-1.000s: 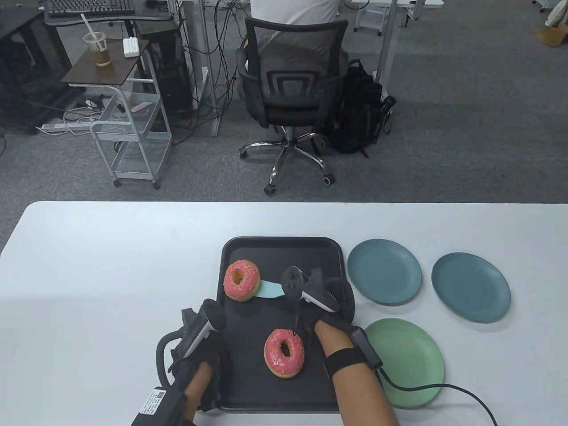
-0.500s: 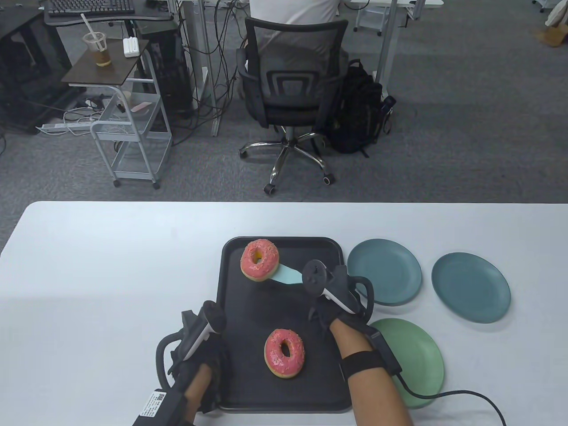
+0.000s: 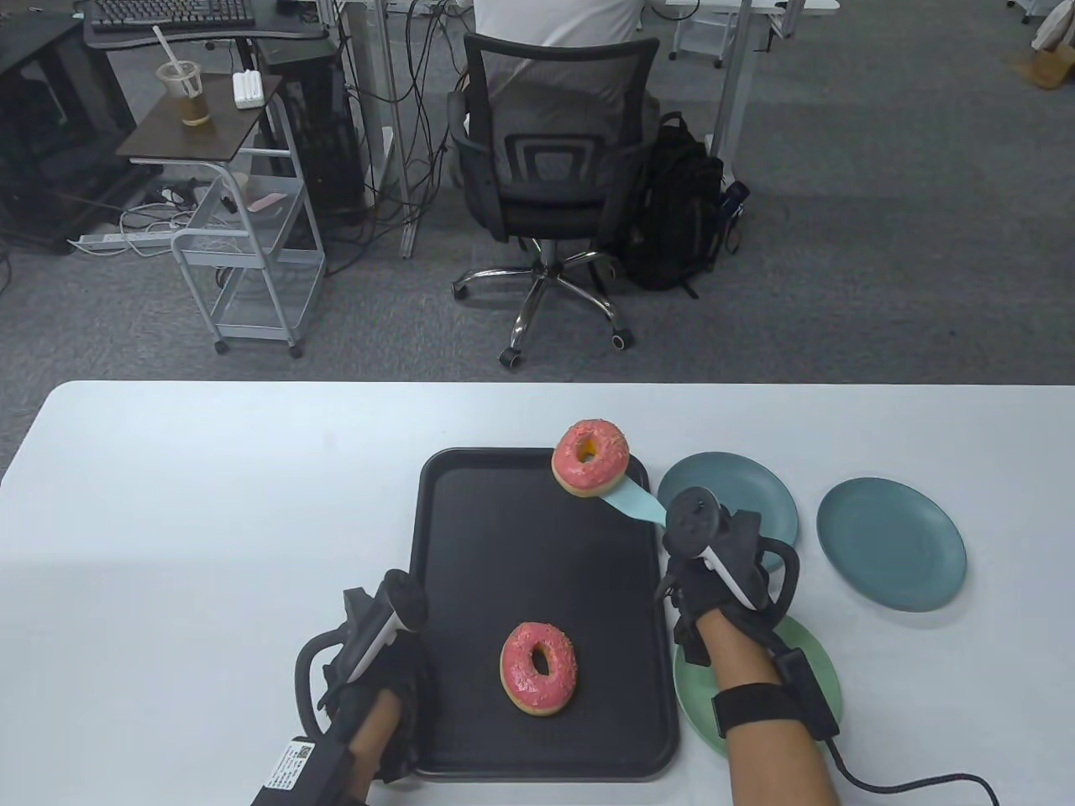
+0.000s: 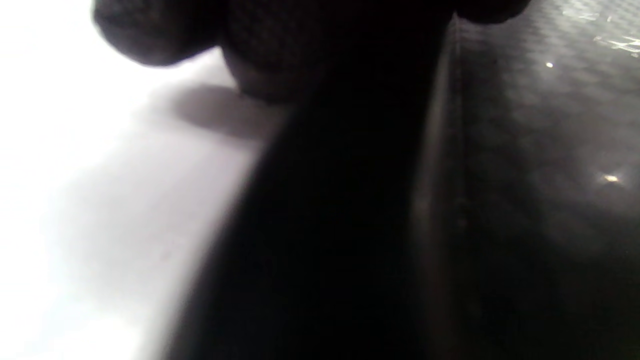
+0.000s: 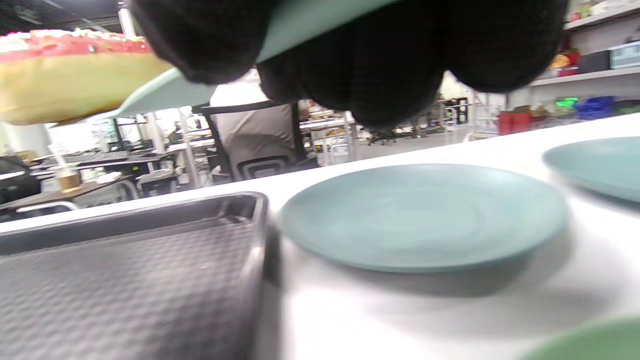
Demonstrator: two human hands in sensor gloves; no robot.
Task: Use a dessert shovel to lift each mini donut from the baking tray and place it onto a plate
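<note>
Right hand (image 3: 714, 579) grips shovel (image 3: 634, 502); left hand (image 3: 378, 672) unclear; two donuts (image 3: 590, 457), three plates (image 3: 890, 541).

Table view looks down from above; both wrist views sit low, close, sharing the baking tray (image 3: 537, 604) rim.

It was an office: a mesh swivel chair (image 3: 550, 159), desks with a keyboard (image 3: 168, 13) (cables trailing beneath), grey carpet (image 3: 882, 277), a wheeled cart (image 3: 252, 260).
</note>
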